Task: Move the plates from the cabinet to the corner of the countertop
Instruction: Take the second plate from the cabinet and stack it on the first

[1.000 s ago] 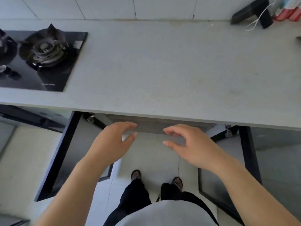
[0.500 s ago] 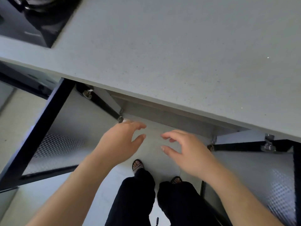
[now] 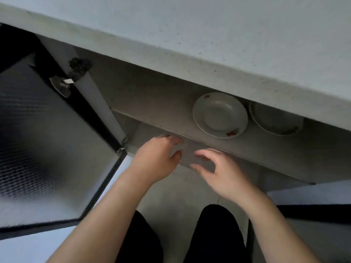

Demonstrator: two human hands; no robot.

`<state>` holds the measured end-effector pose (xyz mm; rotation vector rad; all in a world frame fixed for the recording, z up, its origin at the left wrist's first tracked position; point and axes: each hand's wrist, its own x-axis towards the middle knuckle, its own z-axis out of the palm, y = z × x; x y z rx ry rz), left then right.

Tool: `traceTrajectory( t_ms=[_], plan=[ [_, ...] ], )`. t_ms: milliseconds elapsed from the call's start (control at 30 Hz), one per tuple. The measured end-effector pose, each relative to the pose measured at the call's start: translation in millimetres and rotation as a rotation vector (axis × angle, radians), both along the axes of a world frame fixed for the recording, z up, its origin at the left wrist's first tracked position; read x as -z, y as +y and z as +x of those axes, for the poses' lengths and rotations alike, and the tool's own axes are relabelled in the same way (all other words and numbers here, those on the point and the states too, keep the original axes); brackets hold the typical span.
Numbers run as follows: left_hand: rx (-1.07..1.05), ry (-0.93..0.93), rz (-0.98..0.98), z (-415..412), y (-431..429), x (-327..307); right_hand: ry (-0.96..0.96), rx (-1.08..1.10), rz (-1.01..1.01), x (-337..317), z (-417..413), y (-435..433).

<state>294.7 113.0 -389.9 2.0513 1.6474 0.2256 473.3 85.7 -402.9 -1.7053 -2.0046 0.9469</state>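
Two white plates with small red fruit prints lie side by side on the upper cabinet shelf [image 3: 152,103] under the countertop [image 3: 228,35]. The left plate [image 3: 220,114] shows fully. The right plate [image 3: 275,120] is partly hidden by the countertop's edge. My left hand [image 3: 157,158] and my right hand [image 3: 218,171] hover in front of the shelf's edge, below and left of the plates. Both hands have their fingers apart and hold nothing.
The left cabinet door [image 3: 47,139], black-framed with textured glass, stands swung wide open on its hinge [image 3: 76,73]. The right door's edge [image 3: 313,211] shows at the lower right. My legs in black trousers [image 3: 212,236] stand on the tiled floor below.
The view has dropped lower and closer to the cabinet, so the shelf and the two plates have come into sight. Both hands stay apart, empty, and reach nearer the shelf.
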Motion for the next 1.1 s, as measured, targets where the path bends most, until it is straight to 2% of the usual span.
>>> traceTrajectory(
  t_ms=[267,367,467,600,733,867,1100],
  plan=[
    [-0.001,-0.085,0.247,17,40,131,-0.005,0.075,0.205,115,35,31],
    [-0.024,-0.116,0.356,18,45,155,0.002,0.075,0.378,131,45,40],
    [-0.012,-0.135,0.420,19,45,170,0.016,0.110,0.518,133,52,50],
    [0.028,-0.156,0.483,19,52,178,-0.093,0.124,0.632,142,56,70],
    [-0.022,-0.210,0.513,11,69,176,-0.194,0.170,0.640,153,59,83],
    [-0.001,-0.139,0.504,9,76,191,-0.288,0.217,0.658,160,65,92],
    [-0.022,-0.200,0.590,-1,91,188,-0.289,0.204,0.656,160,68,104]
  ],
)
